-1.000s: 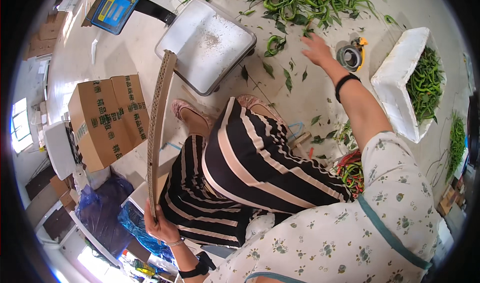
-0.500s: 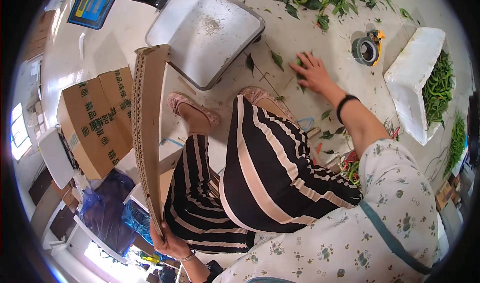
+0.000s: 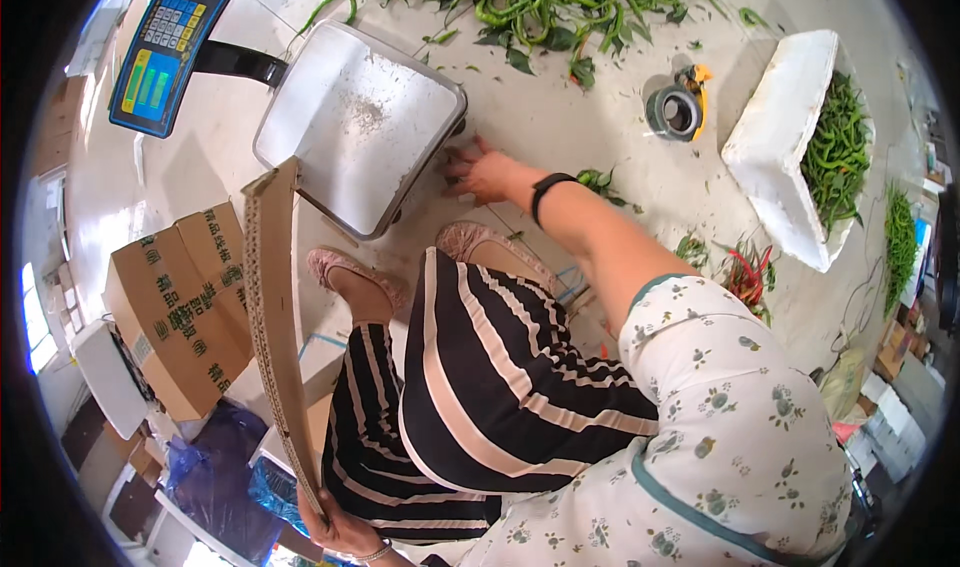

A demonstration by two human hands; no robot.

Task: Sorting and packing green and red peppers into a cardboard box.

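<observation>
My left hand (image 3: 345, 527) grips the lower end of a tall piece of corrugated cardboard (image 3: 272, 297), which stands edge-on beside my left leg. My right hand (image 3: 482, 174) reaches down to the floor, fingers apart, close to the right edge of a platform scale (image 3: 370, 117). Nothing shows in its fingers. Green leaves (image 3: 605, 187) lie on the floor just right of my wrist. Crumbs of dirt are scattered on the scale's metal plate, and its blue display (image 3: 165, 57) is at the far left.
A heap of green chili peppers (image 3: 540, 2) lies on the floor at the far side. To the right are a tape dispenser (image 3: 677, 110) and a white foam box (image 3: 785, 117) of peppers. Red chilies (image 3: 748, 272) lie near my right elbow. A printed carton (image 3: 180, 307) stands left.
My right hand has swept left across the floor to the scale's edge, and leaves that were near the scale are no longer seen there. My left hand keeps hold of the cardboard. The view has shifted.
</observation>
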